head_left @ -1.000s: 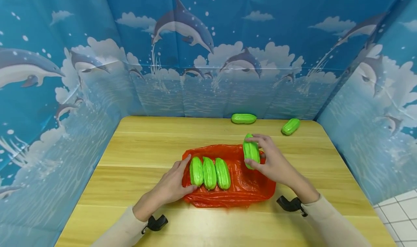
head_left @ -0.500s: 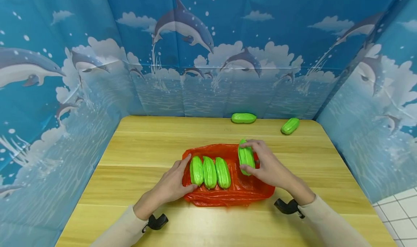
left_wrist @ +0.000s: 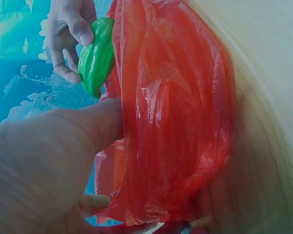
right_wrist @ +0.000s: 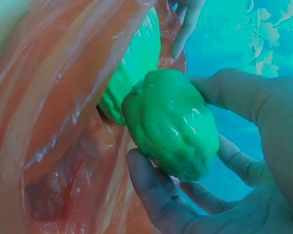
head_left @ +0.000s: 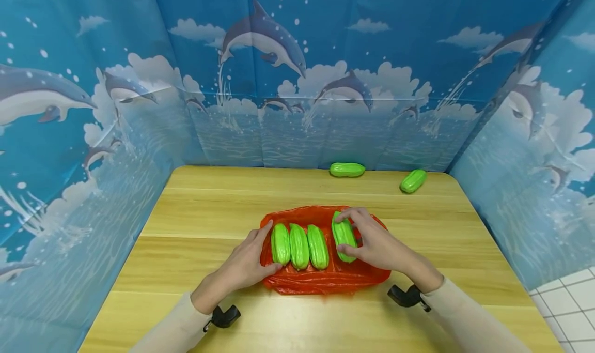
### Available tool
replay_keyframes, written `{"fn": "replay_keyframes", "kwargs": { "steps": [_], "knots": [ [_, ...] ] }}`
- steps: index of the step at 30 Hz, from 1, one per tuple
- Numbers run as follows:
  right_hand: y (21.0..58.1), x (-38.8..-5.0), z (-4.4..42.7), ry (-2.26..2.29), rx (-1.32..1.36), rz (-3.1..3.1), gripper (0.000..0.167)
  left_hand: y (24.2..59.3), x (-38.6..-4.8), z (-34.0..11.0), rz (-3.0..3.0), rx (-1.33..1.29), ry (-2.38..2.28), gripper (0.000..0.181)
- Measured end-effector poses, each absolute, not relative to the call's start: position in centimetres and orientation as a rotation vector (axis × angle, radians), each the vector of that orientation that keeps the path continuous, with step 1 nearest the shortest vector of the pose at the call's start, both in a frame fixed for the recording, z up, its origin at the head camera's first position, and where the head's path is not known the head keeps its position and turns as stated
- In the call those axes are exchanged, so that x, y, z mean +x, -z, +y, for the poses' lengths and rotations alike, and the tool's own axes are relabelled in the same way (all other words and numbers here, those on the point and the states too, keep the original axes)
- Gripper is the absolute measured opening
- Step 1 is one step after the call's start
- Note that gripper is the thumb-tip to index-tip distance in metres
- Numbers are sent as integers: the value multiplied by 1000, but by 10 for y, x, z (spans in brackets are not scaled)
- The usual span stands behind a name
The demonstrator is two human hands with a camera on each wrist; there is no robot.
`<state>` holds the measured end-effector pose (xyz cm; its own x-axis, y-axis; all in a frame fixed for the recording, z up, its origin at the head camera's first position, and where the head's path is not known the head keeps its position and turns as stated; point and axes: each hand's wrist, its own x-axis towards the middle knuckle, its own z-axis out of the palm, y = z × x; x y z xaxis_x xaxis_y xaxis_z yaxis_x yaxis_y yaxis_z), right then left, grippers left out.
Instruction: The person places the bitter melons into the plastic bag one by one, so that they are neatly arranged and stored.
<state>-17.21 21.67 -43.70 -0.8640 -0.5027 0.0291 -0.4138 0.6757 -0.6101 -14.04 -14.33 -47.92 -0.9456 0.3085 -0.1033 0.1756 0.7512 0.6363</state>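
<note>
My right hand (head_left: 378, 244) holds a glossy, ridged green gourd (head_left: 344, 236) between thumb and fingers, over the right part of a red plastic bag (head_left: 325, 285). In the right wrist view the held gourd (right_wrist: 173, 126) is tilted, one end towards the camera. Three similar gourds (head_left: 299, 247) lie side by side in the bag's left part. At the bag's left end, my left hand (head_left: 244, 260) holds the rim. Its thumb (left_wrist: 107, 122) reaches inside the bag wall (left_wrist: 166, 112) in the left wrist view; some fingertips are hidden.
Two more green gourds lie at the back of the wooden table (head_left: 200, 203): one gourd (head_left: 346, 169) near the middle, another gourd (head_left: 412, 181) near the right corner. A dolphin-printed curtain (head_left: 297, 131) surrounds the back and sides. Black camera mounts (head_left: 225, 317) sit at both wrists.
My right hand has moved left and nearer to me, bringing the gourd down towards the three in the bag. The left hand has stayed in place at the bag's left end.
</note>
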Motion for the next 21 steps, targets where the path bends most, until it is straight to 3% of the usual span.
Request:
{"fn": "replay_keyframes", "kwargs": {
  "steps": [21],
  "knots": [
    [442,-180,208,829,-724,2593,55,478,-141,-144,2723,406,-977,112]
  ]
}}
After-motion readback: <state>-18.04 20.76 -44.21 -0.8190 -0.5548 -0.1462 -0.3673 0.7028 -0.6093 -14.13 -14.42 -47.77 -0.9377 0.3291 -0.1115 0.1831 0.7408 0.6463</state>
